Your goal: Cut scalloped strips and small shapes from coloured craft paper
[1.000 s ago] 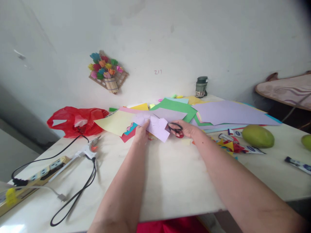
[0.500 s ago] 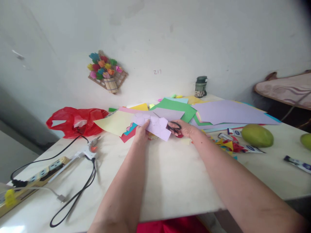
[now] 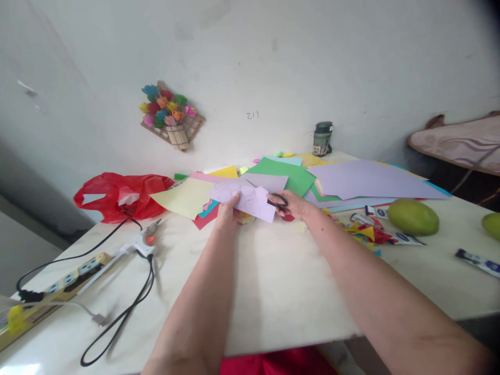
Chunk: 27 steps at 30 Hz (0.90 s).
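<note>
My left hand (image 3: 229, 208) pinches a light purple paper sheet (image 3: 255, 206) by its lower edge, thumb on top. Rounded outlines are drawn across the sheet, and its right end has a cut, uneven edge. My right hand (image 3: 291, 204) grips black-handled scissors (image 3: 278, 201) by their loops at that right end. Most of the blades lie behind or along the paper, so I cannot tell how far apart they are. Under the held sheet lie red, blue and pale yellow paper (image 3: 183, 197) pieces.
Coloured sheets, including a green one (image 3: 279, 173) and a large purple one (image 3: 367, 179), spread along the back. On the left are a red plastic bag (image 3: 121, 200), a glue gun (image 3: 145, 240) and a power strip (image 3: 74, 276). Mangoes (image 3: 414, 216), glue tubes and scraps lie right.
The purple sheet has turned slightly, and its cut right edge has a different outline. My right hand and the scissors have shifted a little.
</note>
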Each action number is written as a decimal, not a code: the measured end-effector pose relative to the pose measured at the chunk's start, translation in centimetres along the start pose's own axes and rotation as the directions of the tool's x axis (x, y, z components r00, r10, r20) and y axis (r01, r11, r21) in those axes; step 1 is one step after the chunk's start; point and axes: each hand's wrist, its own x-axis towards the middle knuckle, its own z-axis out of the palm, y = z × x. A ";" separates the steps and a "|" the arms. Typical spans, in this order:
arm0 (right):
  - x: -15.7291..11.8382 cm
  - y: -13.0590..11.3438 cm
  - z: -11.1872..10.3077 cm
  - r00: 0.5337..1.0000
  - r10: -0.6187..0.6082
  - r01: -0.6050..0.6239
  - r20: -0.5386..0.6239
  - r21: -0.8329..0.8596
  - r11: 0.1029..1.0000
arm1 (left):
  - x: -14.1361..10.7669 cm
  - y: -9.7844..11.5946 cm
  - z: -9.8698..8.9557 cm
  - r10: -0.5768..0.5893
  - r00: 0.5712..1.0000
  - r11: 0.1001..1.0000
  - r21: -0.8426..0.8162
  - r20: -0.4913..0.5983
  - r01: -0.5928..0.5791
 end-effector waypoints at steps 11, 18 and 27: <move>0.6 0.4 0.0 0.999 -0.041 0.040 -0.004 -0.057 0.998 | 0.6 -0.3 -0.4 -0.012 1.000 1.000 0.001 -0.004 0.012; 1.0 0.8 -0.4 0.999 -0.029 0.031 0.022 -0.071 0.997 | 0.6 -0.2 -0.5 -0.024 0.998 0.999 -0.031 -0.063 0.022; 0.6 0.5 -0.2 0.999 -0.015 0.019 0.038 -0.114 0.993 | 0.6 0.0 -0.3 -0.025 0.985 1.000 0.000 -0.173 0.025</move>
